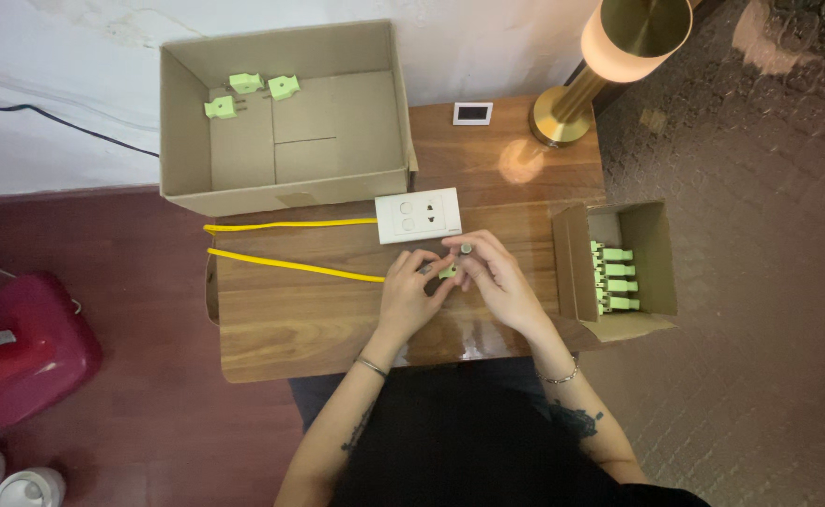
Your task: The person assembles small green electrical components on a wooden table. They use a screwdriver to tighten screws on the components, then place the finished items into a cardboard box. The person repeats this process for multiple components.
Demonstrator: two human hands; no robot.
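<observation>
Both hands at the near middle of the brown wooden table: left hand and right hand curled shut around one small light-green plastic plug, a small dark round part pinched at the right fingertips; judged mid-assembly, next move calling for steady alignment. Just beyond, white rectangular socket plate with yellow cable; right, small open cardboard box of green plugs; farthest, large open cardboard box holding three finished green plugs.
</observation>
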